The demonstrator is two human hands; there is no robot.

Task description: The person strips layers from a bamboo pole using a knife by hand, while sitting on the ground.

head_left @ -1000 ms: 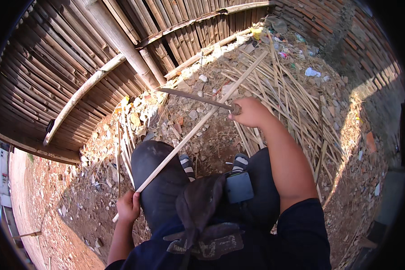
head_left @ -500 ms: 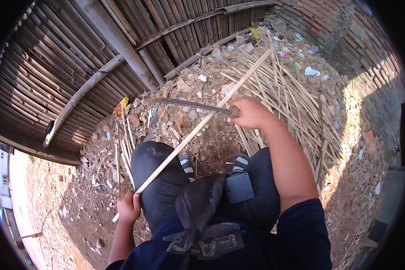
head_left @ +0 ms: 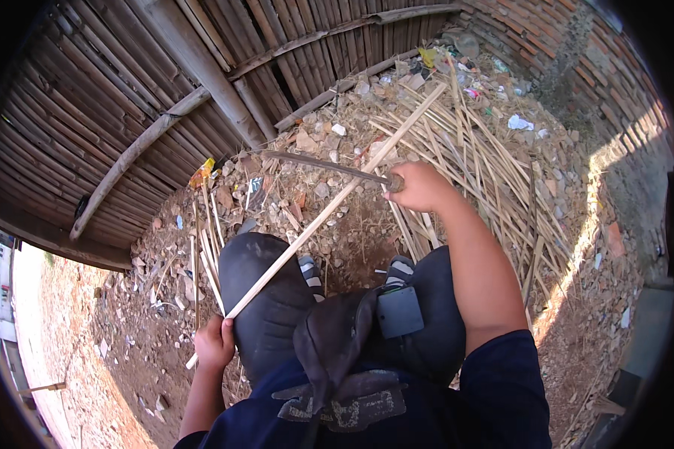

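Beside my left knee, my left hand [head_left: 215, 343] is closed round the lower end of a long pale bamboo strip [head_left: 318, 218]. The strip slants up across my thigh to the far right, its far end over a heap of similar strips. My right hand [head_left: 419, 187] grips the short handle of a machete [head_left: 329, 165], whose dark blade points left and crosses the strip. Whether the edge bites into the strip, I cannot tell.
The pile of split bamboo strips [head_left: 487, 179] lies ahead to the right on rubble. A few more strips [head_left: 208, 258] lie left of my knee. A bamboo-slat wall [head_left: 112, 112] rises at the left, a brick wall [head_left: 547, 45] at the far right. Litter is scattered between.
My right hand has shifted slightly right with the machete, and the blade's tip has moved right too. The strip's far end has dipped a little left; my left hand keeps its hold.
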